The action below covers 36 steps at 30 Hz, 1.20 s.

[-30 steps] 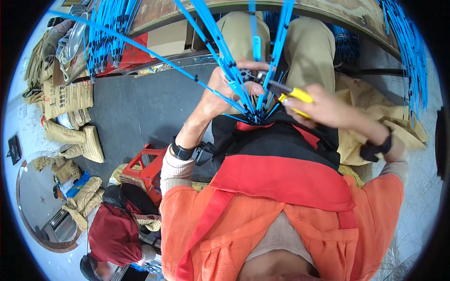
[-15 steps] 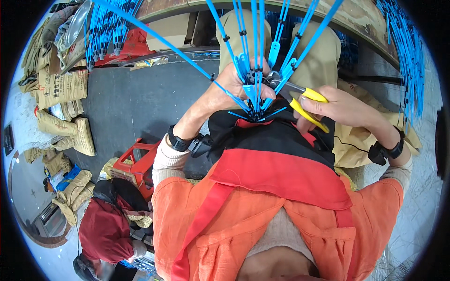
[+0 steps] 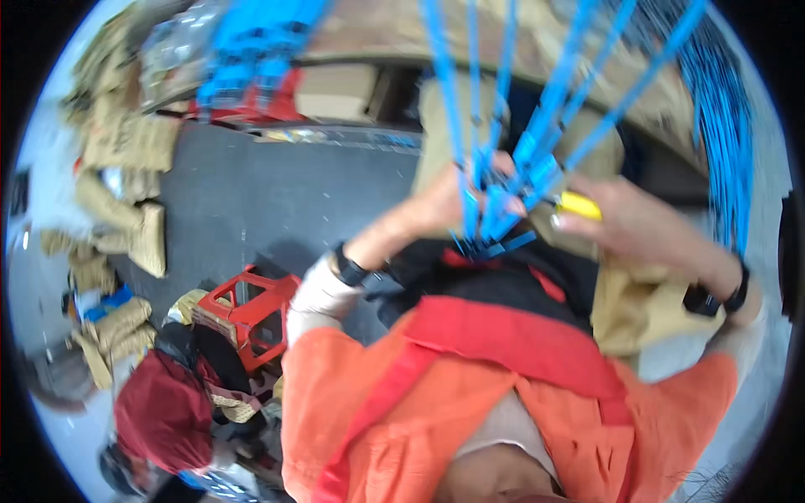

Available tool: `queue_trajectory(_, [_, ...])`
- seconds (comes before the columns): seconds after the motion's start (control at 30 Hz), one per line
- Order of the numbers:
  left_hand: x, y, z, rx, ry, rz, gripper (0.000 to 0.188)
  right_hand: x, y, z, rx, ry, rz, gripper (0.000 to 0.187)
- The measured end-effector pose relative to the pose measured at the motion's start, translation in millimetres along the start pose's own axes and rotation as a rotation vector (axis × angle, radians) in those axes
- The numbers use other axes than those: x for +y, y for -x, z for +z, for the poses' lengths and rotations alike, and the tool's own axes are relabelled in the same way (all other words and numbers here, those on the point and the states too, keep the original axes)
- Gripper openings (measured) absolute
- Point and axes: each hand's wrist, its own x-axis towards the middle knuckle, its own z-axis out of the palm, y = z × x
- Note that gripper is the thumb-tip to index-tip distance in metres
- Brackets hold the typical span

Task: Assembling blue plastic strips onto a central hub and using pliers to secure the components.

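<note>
A frame of thin blue ribs [image 3: 549, 113] with black joints fans upward and away from its gathered base, close in front of my apron. My left hand [image 3: 443, 201] is closed round the ribs near that base. Yellow-handled pliers [image 3: 580, 206] are in my right hand [image 3: 633, 220], to the right of the ribs. Their metal jaws point at the joints beside my left fingers, but blur and the ribs hide whether they grip anything.
A wooden table [image 3: 369, 33] runs along the far side. Bundles of blue ribs hang off its left part [image 3: 260, 46] and at the far right [image 3: 728, 159]. Stuffed sacks [image 3: 130, 147], a red stool [image 3: 256, 314] and a person in dark red [image 3: 163, 411] are to my left.
The view has shifted and blurred. The pliers' handles look closer together, and my right hand is more closed round them. My left hand still holds the ribs.
</note>
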Motion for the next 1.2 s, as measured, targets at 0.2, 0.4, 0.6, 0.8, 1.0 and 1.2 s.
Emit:
queue_trajectory(0.2, [13, 31, -50, 0.400, -0.053, 0.054, 0.025, 18, -22, 28, 0.119, -0.848, 0.171, 0.030])
queue_trajectory(0.4, [122, 62, -151, 0.773, -0.417, -0.067, 0.033, 51, -55, 29, 0.040, -0.913, 0.261, 0.041])
queue_trajectory(0.6, [154, -13, -288, 0.756, -1.268, -0.106, 0.066, 75, -74, 29, 0.009, -1.051, 0.187, 0.040])
queue_trajectory(0.8, [208, -58, -447, 0.796, -1.460, -0.279, 0.052, 87, -71, 26, 0.086, -0.985, 0.332, 0.035])
queue_trajectory(1.0, [167, -96, -521, 0.747, -1.412, -0.362, 0.054, 76, -94, 40, -0.023, -1.187, 0.324, 0.036])
queue_trajectory(1.2, [116, -121, -522, 0.706, -1.467, -0.394, 0.056, 64, -114, 39, -0.050, -1.113, 0.439, 0.022])
